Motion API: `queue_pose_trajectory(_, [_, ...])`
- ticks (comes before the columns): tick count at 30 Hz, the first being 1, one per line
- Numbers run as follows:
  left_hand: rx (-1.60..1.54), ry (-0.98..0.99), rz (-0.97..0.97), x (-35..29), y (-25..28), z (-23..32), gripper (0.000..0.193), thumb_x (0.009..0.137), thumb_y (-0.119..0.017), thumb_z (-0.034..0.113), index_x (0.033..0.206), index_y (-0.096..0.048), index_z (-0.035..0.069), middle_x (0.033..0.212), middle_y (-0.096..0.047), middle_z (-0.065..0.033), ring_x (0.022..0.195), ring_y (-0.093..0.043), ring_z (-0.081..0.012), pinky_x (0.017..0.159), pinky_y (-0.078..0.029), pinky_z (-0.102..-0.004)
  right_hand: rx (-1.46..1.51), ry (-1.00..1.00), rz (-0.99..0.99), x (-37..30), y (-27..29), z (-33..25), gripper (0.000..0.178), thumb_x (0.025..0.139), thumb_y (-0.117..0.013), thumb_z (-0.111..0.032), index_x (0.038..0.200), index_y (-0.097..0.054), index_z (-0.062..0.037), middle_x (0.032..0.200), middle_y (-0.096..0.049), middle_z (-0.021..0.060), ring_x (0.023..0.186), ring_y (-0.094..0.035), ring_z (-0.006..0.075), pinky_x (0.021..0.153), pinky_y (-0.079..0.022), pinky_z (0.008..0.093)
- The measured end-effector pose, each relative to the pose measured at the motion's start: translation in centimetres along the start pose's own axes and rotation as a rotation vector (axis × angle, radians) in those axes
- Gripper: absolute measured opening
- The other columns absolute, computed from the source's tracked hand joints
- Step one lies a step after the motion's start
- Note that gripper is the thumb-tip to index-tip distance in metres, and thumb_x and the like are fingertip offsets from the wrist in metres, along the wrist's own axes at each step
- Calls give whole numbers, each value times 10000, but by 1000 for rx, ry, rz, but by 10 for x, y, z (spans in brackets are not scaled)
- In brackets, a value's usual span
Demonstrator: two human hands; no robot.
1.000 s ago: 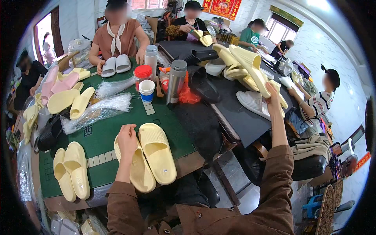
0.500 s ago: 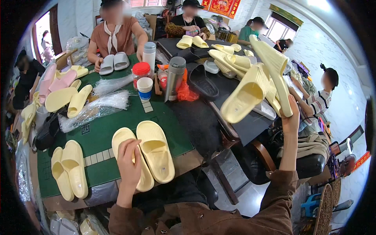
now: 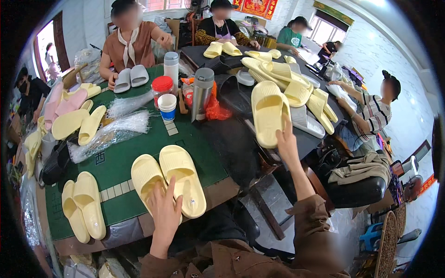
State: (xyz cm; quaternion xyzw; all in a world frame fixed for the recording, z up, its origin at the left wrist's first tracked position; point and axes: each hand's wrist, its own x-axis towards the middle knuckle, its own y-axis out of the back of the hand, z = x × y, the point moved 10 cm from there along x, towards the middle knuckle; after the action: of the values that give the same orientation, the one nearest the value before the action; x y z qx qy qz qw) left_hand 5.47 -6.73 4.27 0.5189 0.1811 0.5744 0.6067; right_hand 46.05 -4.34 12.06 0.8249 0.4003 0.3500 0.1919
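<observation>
Between the fingers and thumb of my right hand point(image 3: 287, 144) is the heel end of a pale yellow slipper point(image 3: 270, 113), raised beside the black table's near edge with its footbed facing me. My left hand point(image 3: 165, 211) has its fingers apart over a pair of similar yellow slippers at the green table's front edge. Its fingertips reach across the left slipper point(image 3: 145, 168) and the near side of the right slipper point(image 3: 179, 162), hiding part of both footbeds. Another yellow pair point(image 3: 91, 206) lies to the left.
Yellow and grey slippers form a pile point(image 3: 296, 90) on the black table point(image 3: 303, 141). Bundled clear plastic strips point(image 3: 123, 128), a paper cup point(image 3: 167, 106), a red-lidded jar point(image 3: 162, 85) and a steel flask point(image 3: 202, 95) stand or lie on the green table point(image 3: 118, 167). Several people work around.
My right hand has swung left and lower with the slipper, away from the pile. My left hand has shifted slightly right and its fingers have spread. The person across has lifted a hand off the grey slippers.
</observation>
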Motion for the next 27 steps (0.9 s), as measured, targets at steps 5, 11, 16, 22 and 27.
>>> queue_pose_trajectory(5, [77, 28, -27, 4, -14, -4, 583, 847, -646, 234, 1387, -453, 132, 1301, -416, -270, 1185, -396, -417, 981, -316, -498, -417, 101, -148, -2, -14, -38, 624, 891, -495, -219, 1450, -244, -102, 1006, -625, 292, 897, -617, 451, 803, -487, 502])
queue_pose_trajectory(11, [149, 45, 1, 16, -22, -4, 572, 827, -665, 261, 1330, -486, 55, 1230, -473, -243, 1136, -422, -386, 959, -328, -491, -591, 137, -202, 26, -3, -41, 507, 883, -587, -412, 1282, -508, -110, 1078, -640, 186, 908, -642, 385, 765, -503, 486])
queue_pose_trajectory(16, [173, 146, 40, 20, -30, -18, 542, 796, -673, 230, 1266, -519, 9, 1158, -503, -225, 1107, -448, -374, 946, -345, -498, -483, 128, -67, 73, -17, -32, 723, 853, -618, -468, 1449, -331, -175, 1247, -563, 226, 1088, -585, 399, 926, -461, 468])
queue_pose_trajectory(22, [165, 54, 170, 20, -30, -13, 345, 833, -521, 98, 1154, -576, -16, 1000, -540, -195, 964, -503, -339, 806, -412, -448, 69, 62, -309, 122, -46, 49, 643, 879, -644, -191, 1443, -356, -77, 1173, -598, 150, 1005, -594, 198, 821, -502, 320])
queue_pose_trajectory(27, [212, 99, 218, -5, 7, -46, 445, 765, -525, 52, 1203, -549, -28, 1066, -529, -188, 1019, -493, -343, 890, -405, -446, -223, 73, -110, 117, -50, 36, 406, 965, -440, -196, 1320, -484, -6, 1133, -620, 181, 1019, -586, 329, 899, -438, 385])
